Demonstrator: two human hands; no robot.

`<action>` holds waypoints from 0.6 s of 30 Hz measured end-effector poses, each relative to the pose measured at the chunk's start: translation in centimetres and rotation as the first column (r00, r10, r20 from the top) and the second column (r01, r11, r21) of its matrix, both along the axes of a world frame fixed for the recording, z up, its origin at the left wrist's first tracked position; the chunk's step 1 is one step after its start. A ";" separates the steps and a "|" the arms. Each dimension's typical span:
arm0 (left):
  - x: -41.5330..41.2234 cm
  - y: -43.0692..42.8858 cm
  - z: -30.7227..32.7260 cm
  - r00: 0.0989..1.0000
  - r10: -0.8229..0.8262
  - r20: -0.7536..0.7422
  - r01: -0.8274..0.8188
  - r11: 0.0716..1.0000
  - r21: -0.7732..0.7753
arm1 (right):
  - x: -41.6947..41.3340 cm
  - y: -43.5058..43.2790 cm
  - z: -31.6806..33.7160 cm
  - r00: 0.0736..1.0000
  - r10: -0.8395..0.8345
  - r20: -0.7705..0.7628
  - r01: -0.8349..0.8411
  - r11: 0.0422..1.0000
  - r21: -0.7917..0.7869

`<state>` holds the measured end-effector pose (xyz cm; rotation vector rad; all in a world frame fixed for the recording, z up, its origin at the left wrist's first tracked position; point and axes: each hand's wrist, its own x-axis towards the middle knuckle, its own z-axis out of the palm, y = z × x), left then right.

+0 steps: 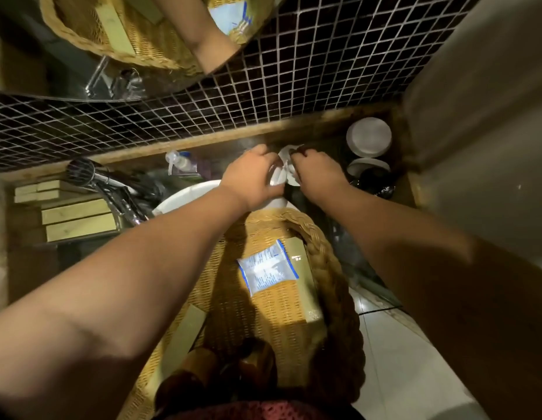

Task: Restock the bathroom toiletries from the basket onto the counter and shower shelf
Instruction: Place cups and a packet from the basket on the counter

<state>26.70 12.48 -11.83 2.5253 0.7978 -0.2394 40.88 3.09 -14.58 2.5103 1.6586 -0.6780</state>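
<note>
A woven wicker basket (pixel 330 268) rests on the white sink in front of me. Inside it lie a blue-edged white sachet (pixel 268 269), a pale green box (pixel 300 283), another pale box (pixel 187 331) and brown bottles (pixel 221 371). Beyond the basket, over the counter by the tiled wall, my left hand (pixel 251 180) and my right hand (pixel 315 174) are close together. Both pinch a small white wrapped item (pixel 283 174). What it is stays partly hidden by my fingers.
Stacked pale green boxes (pixel 75 218) sit on the counter at left, beside a chrome tap (pixel 90 177). A pump dispenser (pixel 180 163) stands by the wall. White round lids or cups (pixel 368 140) stand at right. A mirror above reflects the basket. White floor tiles lie at lower right.
</note>
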 end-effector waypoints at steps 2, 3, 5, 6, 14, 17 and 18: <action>-0.1 0.2 -0.7 1.000 0.002 -0.016 -0.002 1.000 0.005 | -0.1 0.2 -0.2 0.999 -0.023 -0.030 0.024 1.000 0.013; -0.1 0.2 -1.1 1.000 0.006 -0.022 -0.006 1.000 0.005 | -0.1 0.2 -0.4 0.998 -0.034 -0.045 0.035 0.999 0.029; -0.1 0.0 -1.7 1.000 0.022 -0.022 -0.022 1.000 -0.001 | -0.1 0.0 -0.7 0.997 -0.036 -0.072 0.039 0.998 0.045; 0.0 -0.1 -2.0 0.999 0.030 -0.018 -0.030 1.000 -0.006 | -0.2 -0.1 -0.8 0.996 -0.032 -0.085 0.036 0.999 0.041; 0.0 -0.5 -2.2 0.999 0.047 -0.011 -0.047 0.999 -0.021 | -0.7 -0.3 -1.8 0.996 -0.003 -0.095 0.006 0.999 0.032; -0.2 -0.3 -2.1 0.998 0.059 -0.018 -0.060 0.998 -0.017 | -0.9 -1.1 -2.1 0.996 0.031 -0.080 -0.029 0.999 0.033; -0.2 -0.2 -2.0 0.998 0.058 -0.021 -0.058 0.998 -0.014 | -0.9 -1.6 -2.3 0.996 0.066 -0.064 -0.063 0.997 0.044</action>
